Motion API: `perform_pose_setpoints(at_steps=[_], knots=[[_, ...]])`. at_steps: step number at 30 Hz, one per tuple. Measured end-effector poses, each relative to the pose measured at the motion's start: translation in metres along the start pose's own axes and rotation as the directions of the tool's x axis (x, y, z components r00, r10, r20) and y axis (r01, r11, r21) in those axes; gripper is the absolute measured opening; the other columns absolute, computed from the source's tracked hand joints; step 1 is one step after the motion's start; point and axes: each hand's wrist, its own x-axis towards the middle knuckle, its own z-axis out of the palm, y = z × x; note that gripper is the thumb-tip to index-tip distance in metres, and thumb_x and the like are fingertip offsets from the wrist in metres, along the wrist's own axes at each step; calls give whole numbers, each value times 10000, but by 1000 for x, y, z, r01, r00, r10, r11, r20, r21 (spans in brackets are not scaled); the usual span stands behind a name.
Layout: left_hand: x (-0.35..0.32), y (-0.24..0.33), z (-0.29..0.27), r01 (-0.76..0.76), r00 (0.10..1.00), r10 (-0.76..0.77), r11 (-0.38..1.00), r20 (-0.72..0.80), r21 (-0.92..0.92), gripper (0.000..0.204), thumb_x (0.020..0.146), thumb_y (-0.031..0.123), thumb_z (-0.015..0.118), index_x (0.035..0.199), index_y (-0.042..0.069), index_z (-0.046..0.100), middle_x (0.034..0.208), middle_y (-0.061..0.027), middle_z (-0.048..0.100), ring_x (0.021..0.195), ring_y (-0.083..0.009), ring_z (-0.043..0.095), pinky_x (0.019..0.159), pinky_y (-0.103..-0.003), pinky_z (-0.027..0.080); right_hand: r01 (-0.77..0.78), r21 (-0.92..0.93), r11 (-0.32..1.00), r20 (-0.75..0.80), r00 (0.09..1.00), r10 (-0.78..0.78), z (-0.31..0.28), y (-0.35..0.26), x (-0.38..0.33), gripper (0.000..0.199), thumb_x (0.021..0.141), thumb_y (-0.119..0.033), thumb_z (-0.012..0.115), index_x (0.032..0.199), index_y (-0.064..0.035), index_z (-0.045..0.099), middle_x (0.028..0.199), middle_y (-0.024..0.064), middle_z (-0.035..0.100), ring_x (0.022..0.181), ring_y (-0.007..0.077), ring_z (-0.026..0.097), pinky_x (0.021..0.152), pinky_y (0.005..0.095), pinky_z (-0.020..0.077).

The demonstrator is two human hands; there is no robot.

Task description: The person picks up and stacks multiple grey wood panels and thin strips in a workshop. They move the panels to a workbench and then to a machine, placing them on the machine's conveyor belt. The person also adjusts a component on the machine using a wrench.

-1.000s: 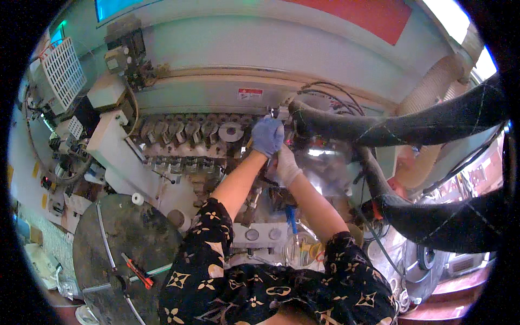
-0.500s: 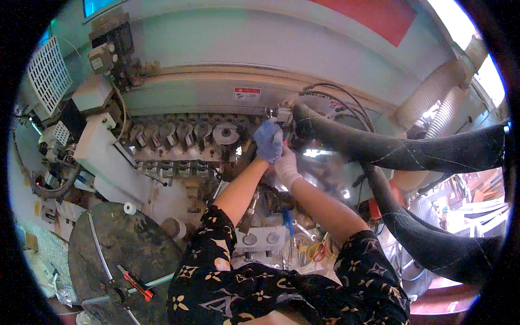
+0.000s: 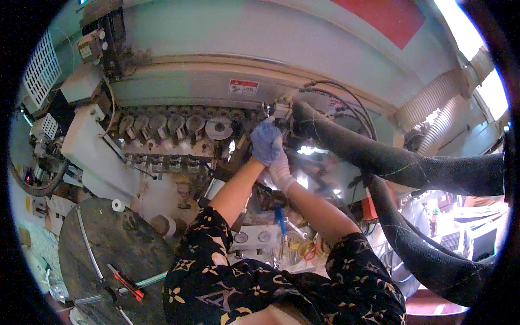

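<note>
My left hand (image 3: 266, 143), in a blue glove, is closed in front of the machine's metal body, just below a small metal fitting (image 3: 280, 110). My right hand (image 3: 280, 172), in a white glove, presses against it from below and to the right, its fingers bent and partly covered by the left hand. Whatever the two hands grip is hidden between them. Left of the hands stands a row of round metal rollers (image 3: 176, 126) with a larger pale disc (image 3: 219, 129) at its end.
Thick black sleeved hoses (image 3: 401, 154) cross on the right. A dark round table (image 3: 122, 238) at lower left bears a red utility knife (image 3: 128, 284) and a white roll (image 3: 117, 205). Below my arms are a blue-handled tool (image 3: 279, 218), a wrench (image 3: 296, 229) and red-handled scissors (image 3: 311, 252).
The view has shifted slightly, so the machine appears a little farther left. Both hands stay together at the same fitting, the right one tucked somewhat further under the left.
</note>
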Motion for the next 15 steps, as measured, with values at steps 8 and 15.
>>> perform_pose_setpoints(at_steps=[8,15], knots=[[63,21,22,291,891,-418,826,-177,-483,391,859,410,420,621,101,440,547,-63,447,465,-228,412,519,-382,407,86,-78,993,-89,992,-93,-33,26,10,315,919,-216,496,1126,22,501,1042,97,572,977,162,497,884,264,379],[155,-18,-1,12,834,-505,420,-223,-908,384,891,353,471,586,149,360,500,30,354,417,-68,345,378,-265,334,197,-559,805,15,974,-228,-7,22,28,292,928,-278,475,1048,-14,515,762,56,553,673,145,538,627,289,434]])
